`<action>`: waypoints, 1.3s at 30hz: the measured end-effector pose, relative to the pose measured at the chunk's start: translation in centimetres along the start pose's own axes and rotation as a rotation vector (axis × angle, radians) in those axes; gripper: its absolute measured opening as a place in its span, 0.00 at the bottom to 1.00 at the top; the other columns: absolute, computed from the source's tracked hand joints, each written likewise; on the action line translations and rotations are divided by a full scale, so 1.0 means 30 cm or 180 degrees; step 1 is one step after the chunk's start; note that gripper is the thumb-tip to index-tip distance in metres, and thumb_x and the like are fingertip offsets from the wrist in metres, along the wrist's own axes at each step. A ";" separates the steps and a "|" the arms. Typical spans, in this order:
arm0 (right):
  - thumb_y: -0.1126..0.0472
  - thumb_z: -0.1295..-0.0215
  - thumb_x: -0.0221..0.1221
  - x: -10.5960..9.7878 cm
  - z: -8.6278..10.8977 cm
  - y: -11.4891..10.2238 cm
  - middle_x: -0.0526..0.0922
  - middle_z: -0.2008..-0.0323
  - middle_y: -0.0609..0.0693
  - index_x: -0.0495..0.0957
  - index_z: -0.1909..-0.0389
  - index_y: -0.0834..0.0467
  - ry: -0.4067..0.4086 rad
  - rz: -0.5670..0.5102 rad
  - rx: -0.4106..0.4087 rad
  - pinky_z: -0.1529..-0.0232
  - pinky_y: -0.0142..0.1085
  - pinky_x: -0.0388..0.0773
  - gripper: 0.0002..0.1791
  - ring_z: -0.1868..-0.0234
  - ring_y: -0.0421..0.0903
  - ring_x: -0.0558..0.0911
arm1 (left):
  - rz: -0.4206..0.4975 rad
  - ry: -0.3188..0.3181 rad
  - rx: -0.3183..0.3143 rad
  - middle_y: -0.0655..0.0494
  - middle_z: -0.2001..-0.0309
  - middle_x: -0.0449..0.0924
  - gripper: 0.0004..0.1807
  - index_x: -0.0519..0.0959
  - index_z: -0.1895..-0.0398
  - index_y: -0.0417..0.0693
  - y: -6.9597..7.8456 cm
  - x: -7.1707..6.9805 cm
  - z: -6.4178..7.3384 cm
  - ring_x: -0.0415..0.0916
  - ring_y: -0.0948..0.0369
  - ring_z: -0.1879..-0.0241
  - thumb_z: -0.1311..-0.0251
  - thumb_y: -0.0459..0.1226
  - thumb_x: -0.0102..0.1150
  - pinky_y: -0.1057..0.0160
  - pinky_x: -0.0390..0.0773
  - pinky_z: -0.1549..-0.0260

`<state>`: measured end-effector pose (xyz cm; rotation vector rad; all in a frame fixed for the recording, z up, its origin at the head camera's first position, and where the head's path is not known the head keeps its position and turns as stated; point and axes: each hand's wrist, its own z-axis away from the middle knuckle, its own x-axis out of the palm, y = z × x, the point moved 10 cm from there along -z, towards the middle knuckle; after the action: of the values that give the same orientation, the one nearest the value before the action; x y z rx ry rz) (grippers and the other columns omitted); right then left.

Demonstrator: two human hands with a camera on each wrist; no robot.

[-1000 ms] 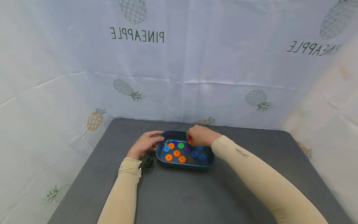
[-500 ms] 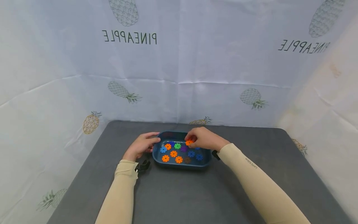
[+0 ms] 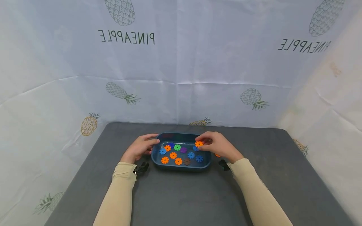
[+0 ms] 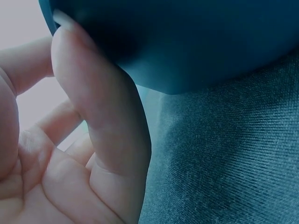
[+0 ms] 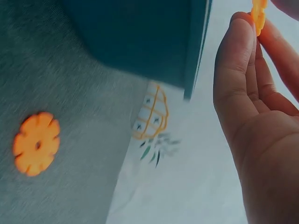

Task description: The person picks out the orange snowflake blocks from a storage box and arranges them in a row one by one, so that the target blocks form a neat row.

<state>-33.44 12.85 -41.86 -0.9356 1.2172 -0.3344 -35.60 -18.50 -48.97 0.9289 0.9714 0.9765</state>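
Observation:
A dark blue tray (image 3: 181, 167) holds several notched plastic discs, among them a green disc (image 3: 177, 147), a purple disc (image 3: 183, 150) and a brown disc (image 3: 187, 161). My left hand (image 3: 140, 148) grips the tray's left end, the thumb (image 4: 100, 93) at its rim and the fingers outside. Between thumb and fingertips my right hand (image 3: 219, 146) pinches an orange notched disc (image 3: 199, 143). That disc is over the tray's right side, above its rim in the right wrist view, and partly covers a blue disc (image 3: 195, 148).
Another orange disc (image 5: 37, 143) lies on the dark grey table (image 3: 181, 194) just right of the tray, partly behind the right hand in the head view. A white curtain (image 3: 181, 62) with pineapple prints hangs behind the table and along its sides.
My right hand has lifted the orange disc up from within the tray and moved right with it. The disc on the table has come into sight. The left hand stays at the tray.

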 end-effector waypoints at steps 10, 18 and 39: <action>0.52 0.29 0.72 -0.096 0.085 0.144 0.87 0.43 0.50 0.86 0.38 0.51 0.0407 0.0087 0.0180 0.39 0.51 0.84 0.21 0.49 0.47 0.84 | -0.0042 -0.0045 -0.0016 0.47 0.54 0.88 0.33 0.73 0.21 0.51 -0.017 -0.008 -0.012 0.79 0.60 0.70 0.25 0.48 0.66 0.65 0.85 0.67; 0.55 0.28 0.70 -0.101 0.121 0.265 0.87 0.44 0.53 0.86 0.37 0.56 0.0419 0.0043 0.0432 0.43 0.50 0.85 0.21 0.49 0.48 0.84 | -0.0086 -0.0006 -0.0015 0.45 0.51 0.87 0.33 0.72 0.20 0.50 -0.007 -0.023 0.007 0.79 0.60 0.70 0.25 0.48 0.65 0.66 0.85 0.68; 0.59 0.31 0.72 -0.152 0.161 0.381 0.85 0.47 0.58 0.87 0.43 0.58 0.0339 0.0513 0.0812 0.46 0.51 0.85 0.18 0.52 0.52 0.83 | -0.0165 -0.0027 -0.0067 0.51 0.56 0.85 0.35 0.71 0.19 0.52 -0.001 0.007 -0.011 0.78 0.61 0.70 0.25 0.49 0.66 0.66 0.84 0.67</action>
<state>-33.54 24.86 -47.40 -0.6023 1.3038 -0.4040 -35.87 -18.23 -49.13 0.8856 0.9719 0.9369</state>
